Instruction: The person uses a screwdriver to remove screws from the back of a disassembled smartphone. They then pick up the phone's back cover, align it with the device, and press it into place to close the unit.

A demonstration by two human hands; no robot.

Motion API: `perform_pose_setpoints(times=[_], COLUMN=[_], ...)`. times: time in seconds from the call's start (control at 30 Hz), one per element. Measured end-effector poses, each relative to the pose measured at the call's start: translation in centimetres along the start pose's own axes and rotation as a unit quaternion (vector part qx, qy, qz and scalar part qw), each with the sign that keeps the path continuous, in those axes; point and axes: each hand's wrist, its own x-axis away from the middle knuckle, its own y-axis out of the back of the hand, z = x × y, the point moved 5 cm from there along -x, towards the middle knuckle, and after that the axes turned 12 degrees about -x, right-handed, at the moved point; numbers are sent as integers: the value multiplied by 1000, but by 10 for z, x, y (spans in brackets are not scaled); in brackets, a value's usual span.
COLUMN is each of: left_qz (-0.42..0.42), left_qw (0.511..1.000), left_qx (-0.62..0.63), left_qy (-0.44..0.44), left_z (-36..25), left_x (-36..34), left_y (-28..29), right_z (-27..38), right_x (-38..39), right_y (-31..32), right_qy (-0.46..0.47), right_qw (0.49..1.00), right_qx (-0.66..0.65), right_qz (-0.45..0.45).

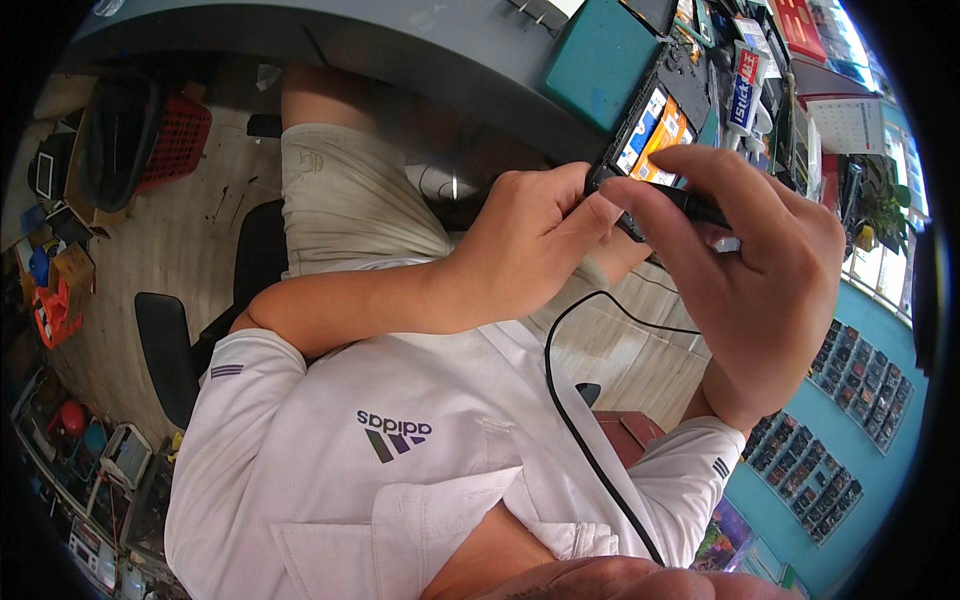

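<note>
A black handheld device (650, 138) with a bright, colourful screen is tilted at the desk edge, beside a teal mat (590, 60). My left hand (535, 230) has its fingers curled round the device's near end. My right hand (755, 250) is closed on a black pen-shaped tool (690, 204) over that same end, with its index finger reaching over the screen and its thumb near my left thumb; the tool's tip is hidden. Just beyond the device lies a white, red and blue tube (745, 85) among small parts.
The grey desk (420, 40) curves along the top. A black cable (565, 398) hangs over my shirt. A chair armrest (165, 350), a red basket (180, 140) and boxes are at the left. A calendar (845, 122), a plant (890, 215) and wall racks (860, 385) are at the right.
</note>
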Motion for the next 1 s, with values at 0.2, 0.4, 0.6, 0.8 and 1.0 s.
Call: perform_pose_setpoints(times=[0.2,0.4,0.6,0.8,1.0], left_qz=[31,0,39,-1,38], left_qw=[999,1000,999,999,999], left_qx=[-13,22,-2,48,21], left_qy=[19,3,20,-1,13], left_z=[4,0,3,2,-2], left_x=[1,1,1,0,2], left_y=[2,-2,1,-4,1], right_z=[-1,-1,1,-7,0], right_x=[-8,0,-8,-3,-3], right_y=[-2,-1,-1,-4,-2], right_qy=[70,-10,70,4,12], right_qw=[995,1000,997,1000,1000], right_qx=[-53,-8,-31,-25,-9], right_qz=[-45,6,-27,-16,-25])
